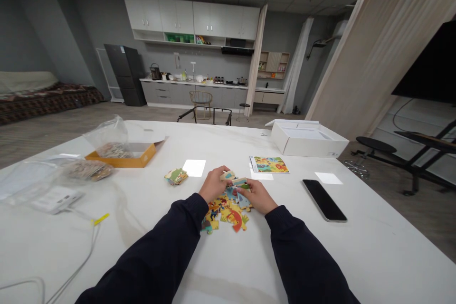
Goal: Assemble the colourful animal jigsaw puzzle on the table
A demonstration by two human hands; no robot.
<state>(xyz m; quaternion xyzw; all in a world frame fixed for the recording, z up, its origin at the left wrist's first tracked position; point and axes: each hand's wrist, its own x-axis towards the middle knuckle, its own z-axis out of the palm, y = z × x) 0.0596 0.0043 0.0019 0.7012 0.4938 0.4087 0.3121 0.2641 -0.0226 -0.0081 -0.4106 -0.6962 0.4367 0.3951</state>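
My left hand (213, 184) pinches a pale-edged jigsaw puzzle piece (227, 175), and my right hand (261, 196) grips another puzzle piece (239, 181) close beside it. Both pieces are held above a partly joined jigsaw puzzle (228, 210), which shows yellow, blue and red animal pictures. My hands hide the puzzle's far part. To the left lies a small stack of puzzle pieces (175, 176). A colourful picture card (270, 164) rests flat beyond my right hand.
A black phone (324, 200) lies at the right, with a white open box (308, 138) behind it. On the left are a yellow box (142, 156), plastic bags of pieces (87, 170), a white device (57, 198) and a cable (89, 249) on the white table (228, 270).
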